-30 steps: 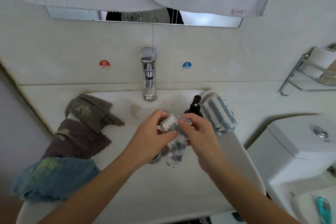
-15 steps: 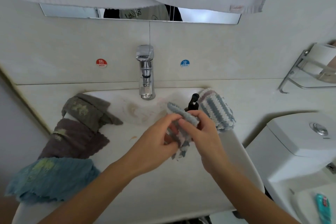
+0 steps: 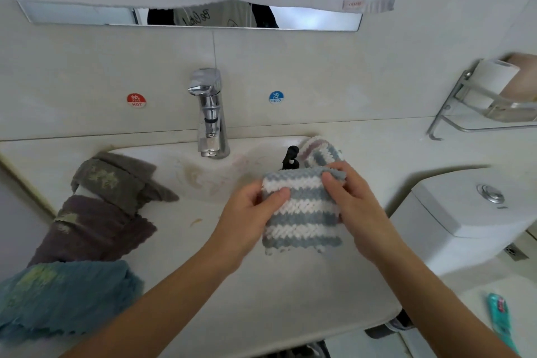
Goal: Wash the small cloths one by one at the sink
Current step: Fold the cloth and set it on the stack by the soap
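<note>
We hold the grey-and-white striped knitted cloth spread over the white ceramic sink, our left hand pinching its nine o'clock edge and our right hand its three o'clock edge. At twelve o'clock stands the chrome tap. At nine o'clock, on the pale counter, lie a grey-brown cloth, a purple cloth and a teal cloth.

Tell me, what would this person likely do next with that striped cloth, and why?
Probably carry the striped cloth back under the tap. The left hand and right hand hold it spread flat in front of the spout, and no water is visibly running.
</note>
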Demonstrator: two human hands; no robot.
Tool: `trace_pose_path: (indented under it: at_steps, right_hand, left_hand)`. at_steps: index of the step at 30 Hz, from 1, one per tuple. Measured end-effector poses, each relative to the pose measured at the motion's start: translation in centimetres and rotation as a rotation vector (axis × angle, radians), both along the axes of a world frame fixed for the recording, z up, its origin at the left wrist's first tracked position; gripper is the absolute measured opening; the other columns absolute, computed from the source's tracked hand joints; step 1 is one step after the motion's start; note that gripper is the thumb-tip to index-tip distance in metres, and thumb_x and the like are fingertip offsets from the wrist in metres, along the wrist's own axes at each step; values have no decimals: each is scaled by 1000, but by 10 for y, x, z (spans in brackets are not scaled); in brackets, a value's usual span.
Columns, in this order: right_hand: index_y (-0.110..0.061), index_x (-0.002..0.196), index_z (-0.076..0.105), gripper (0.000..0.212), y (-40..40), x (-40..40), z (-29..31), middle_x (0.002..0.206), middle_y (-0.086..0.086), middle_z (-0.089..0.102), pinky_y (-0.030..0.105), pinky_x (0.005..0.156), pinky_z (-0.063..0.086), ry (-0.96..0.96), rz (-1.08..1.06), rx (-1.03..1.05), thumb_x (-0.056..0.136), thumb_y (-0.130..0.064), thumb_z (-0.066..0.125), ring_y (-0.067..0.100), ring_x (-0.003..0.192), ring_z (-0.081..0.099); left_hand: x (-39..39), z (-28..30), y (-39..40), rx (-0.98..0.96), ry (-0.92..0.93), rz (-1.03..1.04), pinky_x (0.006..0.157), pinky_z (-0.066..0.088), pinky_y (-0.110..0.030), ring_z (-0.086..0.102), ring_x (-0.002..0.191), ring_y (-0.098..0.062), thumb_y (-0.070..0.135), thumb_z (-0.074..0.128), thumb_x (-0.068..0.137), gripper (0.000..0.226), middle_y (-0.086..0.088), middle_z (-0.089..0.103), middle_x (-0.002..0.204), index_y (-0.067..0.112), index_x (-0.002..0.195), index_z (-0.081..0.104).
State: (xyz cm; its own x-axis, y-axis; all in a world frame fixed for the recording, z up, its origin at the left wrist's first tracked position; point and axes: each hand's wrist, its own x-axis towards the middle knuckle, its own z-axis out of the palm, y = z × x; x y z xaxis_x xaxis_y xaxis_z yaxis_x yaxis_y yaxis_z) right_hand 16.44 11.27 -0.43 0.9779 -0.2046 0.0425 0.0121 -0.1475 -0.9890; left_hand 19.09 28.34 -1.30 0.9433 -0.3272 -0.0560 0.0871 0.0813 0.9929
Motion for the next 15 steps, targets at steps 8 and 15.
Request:
trace_pose_path:
  at_steps: [8, 15]
  right_hand:
    - [-29, 114, 57, 17, -40, -7, -14, 93, 7, 73, 36, 64, 57, 131, -177, 268, 98, -33, 56, 20, 77, 72]
    - [-36, 113, 66, 44, -77, -4, -14, 106, 8, 71, 33, 72, 56, 8, -98, 207, 95, 0, 50, 23, 92, 69]
  left_hand:
    - [1, -8, -42, 56, 174, -53, 56, 52, -21, 71, 76, -9, 17, 63, 92, 34, 0, 71, 102, 24, 123, 52]
    - [2, -14, -69, 6, -57, -62, 71, 58, -30, 68, 93, -17, -3, 56, 92, 64, 2, 68, 110, 51, 123, 46]
